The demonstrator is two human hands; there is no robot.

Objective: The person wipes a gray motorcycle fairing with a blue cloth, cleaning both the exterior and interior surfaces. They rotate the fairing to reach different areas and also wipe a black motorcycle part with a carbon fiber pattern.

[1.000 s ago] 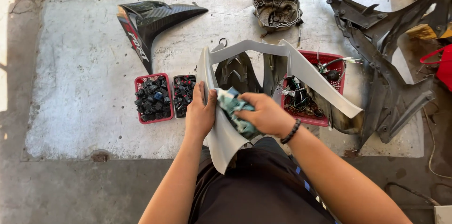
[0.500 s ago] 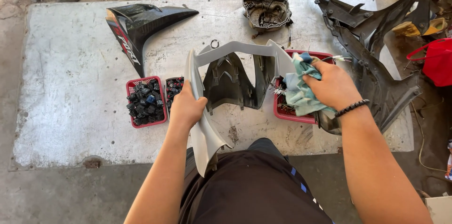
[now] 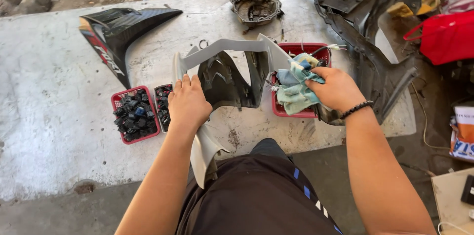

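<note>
Grey fairing panel arches away from the body, left hand clasping one leg, right hand clenching rag.

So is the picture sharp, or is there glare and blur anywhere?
Head view: mostly sharp, in daylight; the concrete slab looks pale and slightly washed out on the left; the right hand with the cloth is a little soft; straight edges bow somewhat toward the frame's borders.

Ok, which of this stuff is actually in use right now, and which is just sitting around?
In use:
left hand gripping the grey fairing panel
right hand holding the blue-green rag on that panel

Lying about:
two small baskets of black parts
red basket of wiring
black striped fairing
engine cover
large black frame panel
red bag
</note>
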